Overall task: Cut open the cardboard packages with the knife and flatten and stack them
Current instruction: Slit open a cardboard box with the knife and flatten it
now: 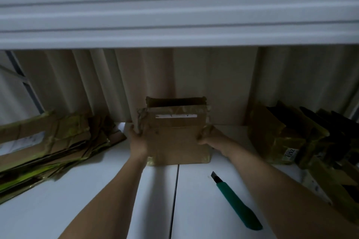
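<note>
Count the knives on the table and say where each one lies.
1. The green-handled knife lies on the white table, near the right forearm, blade pointing toward the cardboard package held in both hands. Others may be hidden under the cardboard piles.

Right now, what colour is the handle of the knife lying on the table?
Green, on the utility knife; the head view shows it clearly.

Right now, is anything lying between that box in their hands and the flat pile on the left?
Nothing visible. The box, held at its sides by the left hand and right hand, has only bare table between it and the pile. The knife lies nearer, to the right.
</note>
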